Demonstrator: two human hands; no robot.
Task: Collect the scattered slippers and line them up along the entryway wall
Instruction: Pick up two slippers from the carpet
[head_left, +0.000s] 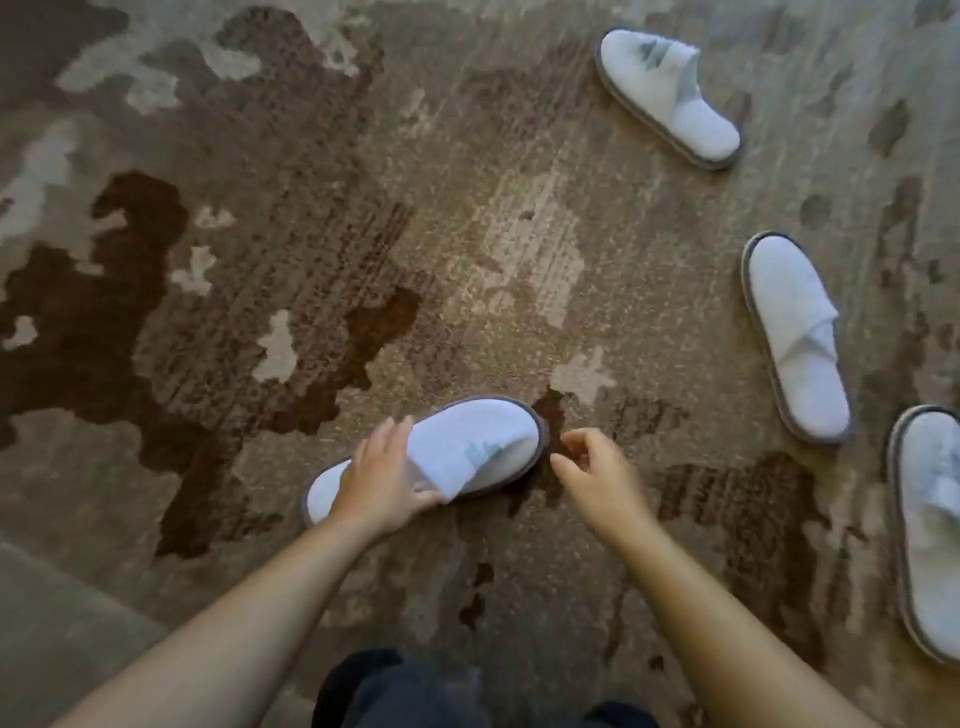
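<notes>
Several white slippers with grey soles lie scattered on a brown patterned carpet. The nearest slipper (467, 447) lies just in front of me, toe pointing up and right. My left hand (382, 478) rests on its middle, thumb hooked under the edge of its upper, fingers over the top. My right hand (592, 473) hovers just right of the toe with fingers loosely curled, holding nothing. A second slipper (670, 98) lies far right at the top. A third slipper (795, 338) lies at mid right, and a fourth slipper (930, 530) is cut off by the right edge.
The carpet (311, 234) has dark brown and pale blotches and stretches open to the left. A plain grey-green surface (57, 623) fills the lower left corner. My dark trousers (415, 691) show at the bottom. No wall is in view.
</notes>
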